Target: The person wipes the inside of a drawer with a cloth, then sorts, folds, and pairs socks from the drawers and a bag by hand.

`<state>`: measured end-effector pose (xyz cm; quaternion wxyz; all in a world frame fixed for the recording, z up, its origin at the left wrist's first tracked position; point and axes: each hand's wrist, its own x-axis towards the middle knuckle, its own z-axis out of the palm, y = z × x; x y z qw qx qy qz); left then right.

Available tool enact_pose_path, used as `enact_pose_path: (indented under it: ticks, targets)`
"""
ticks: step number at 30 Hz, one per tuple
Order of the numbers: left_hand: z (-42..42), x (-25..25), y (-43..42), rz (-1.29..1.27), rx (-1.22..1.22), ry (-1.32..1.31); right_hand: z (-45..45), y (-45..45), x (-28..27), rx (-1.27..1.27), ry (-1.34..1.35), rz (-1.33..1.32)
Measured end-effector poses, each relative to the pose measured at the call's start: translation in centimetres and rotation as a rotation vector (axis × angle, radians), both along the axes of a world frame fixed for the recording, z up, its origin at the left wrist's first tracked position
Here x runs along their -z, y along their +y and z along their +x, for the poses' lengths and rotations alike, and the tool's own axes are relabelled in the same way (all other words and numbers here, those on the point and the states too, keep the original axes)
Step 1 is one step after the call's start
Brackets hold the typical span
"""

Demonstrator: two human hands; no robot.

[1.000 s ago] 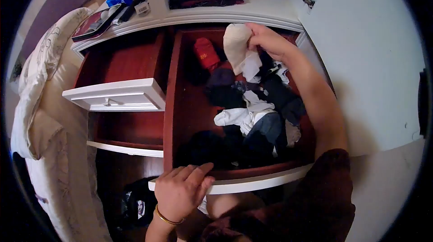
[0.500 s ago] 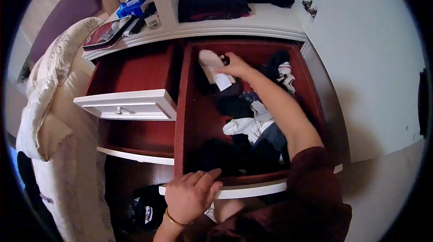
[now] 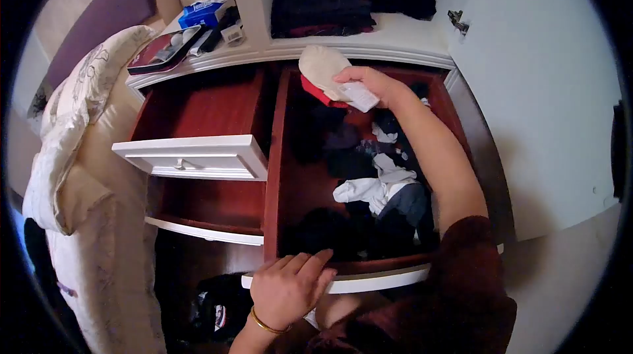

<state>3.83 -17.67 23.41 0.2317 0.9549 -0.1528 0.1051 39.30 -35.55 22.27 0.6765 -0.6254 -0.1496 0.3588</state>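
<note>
My right hand [image 3: 369, 87] pinches a cream cloth item [image 3: 323, 70] with a white tag [image 3: 359, 96], above the back left of the open drawer [image 3: 272, 176]. A red item [image 3: 322, 93] shows just beneath the cream one, also lifted; how it is held is hidden. My left hand [image 3: 290, 288] is wrapped over the drawer's white front edge [image 3: 382, 280] near its left end. Inside the drawer, a white sock [image 3: 361, 190], a dark grey piece [image 3: 407, 203] and several black clothes [image 3: 323, 228] lie in a loose heap.
Left of the drawer are two smaller open drawers [image 3: 191, 158]. Folded dark clothes [image 3: 320, 11] lie on the shelf above, with a blue tissue packet [image 3: 201, 13] and a tray [image 3: 165, 50] further left. A cabinet door [image 3: 534, 103] stands at the right, bedding [image 3: 99, 189] at the left.
My right hand moved left to the drawer's back corner with the cream item, then came up slightly with the red item under it. My left hand stayed on the drawer front.
</note>
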Motion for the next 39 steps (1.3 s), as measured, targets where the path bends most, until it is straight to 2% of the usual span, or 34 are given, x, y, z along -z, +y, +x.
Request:
enact_pose_path:
  ticks: [5, 9, 11, 13, 16, 19, 20, 21, 23, 26, 28, 30, 31, 35, 36, 38, 39]
  targets:
    - [-0.1, 0.0, 0.3, 0.048, 0.021, -0.018, -0.5, -2.0, -1.3, 0.009, 0.038, 0.107]
    - [-0.1, 0.0, 0.1, 0.065, 0.015, -0.018, -0.6, -1.3, -0.2, 0.121, 0.040, 0.227]
    - [-0.1, -0.1, 0.1, 0.075, 0.013, -0.016, -2.2, -1.4, -1.0, -0.024, 0.154, 0.121]
    - [-0.2, -0.1, 0.1, 0.081, 0.014, -0.011, -0.6, -1.1, 0.8, 0.003, -0.052, -0.089]
    - [-0.1, 0.0, 0.1, 0.066, 0.015, -0.019, 1.2, -1.4, 1.9, 0.088, 0.020, -0.044]
    - [-0.1, 0.1, 0.0, 0.078, 0.008, -0.028, 1.9, -1.2, 2.7, 0.235, -0.024, -0.004]
    - [-0.1, 0.1, 0.0, 0.079, 0.006, -0.025, 1.8, -1.5, 2.8, 0.214, -0.019, -0.048]
    - [-0.1, 0.1, 0.0, 0.081, 0.006, -0.024, 2.0, -1.7, 2.5, 0.038, 0.027, -0.110]
    - [-0.1, 0.0, -0.1, 0.093, 0.003, -0.025, 1.4, -0.8, 3.0, -0.185, -0.090, -0.182]
    - [-0.1, -0.2, -0.2, 0.112, 0.000, -0.030, 0.4, 2.2, 3.2, -0.440, -0.418, -0.431]
    - [-0.1, -0.3, -0.2, 0.115, 0.004, -0.025, 1.0, 4.4, 4.7, -0.482, -0.630, -0.572]
    - [-0.2, -0.1, -0.3, 0.097, 0.000, -0.034, 1.2, 6.6, 6.4, -0.386, -0.821, -0.756]
    - [-0.1, -0.1, -0.2, 0.089, -0.007, -0.040, 2.6, 7.6, 9.8, -0.257, -0.912, -0.816]
    - [-0.1, -0.2, -0.3, 0.105, -0.010, -0.036, 4.5, 9.5, 13.9, -0.514, -0.642, -0.691]
    - [-0.2, -0.3, -0.3, 0.108, -0.010, -0.023, 2.6, 9.1, 12.3, -0.573, -0.667, -0.682]
    - [-0.2, -0.4, -0.4, 0.104, -0.012, -0.010, -3.4, 7.8, 8.2, -0.420, -0.994, -0.975]
    - [-0.2, -0.4, -0.4, 0.100, -0.014, -0.013, -4.5, 7.8, 7.9, -0.596, -1.023, -0.996]
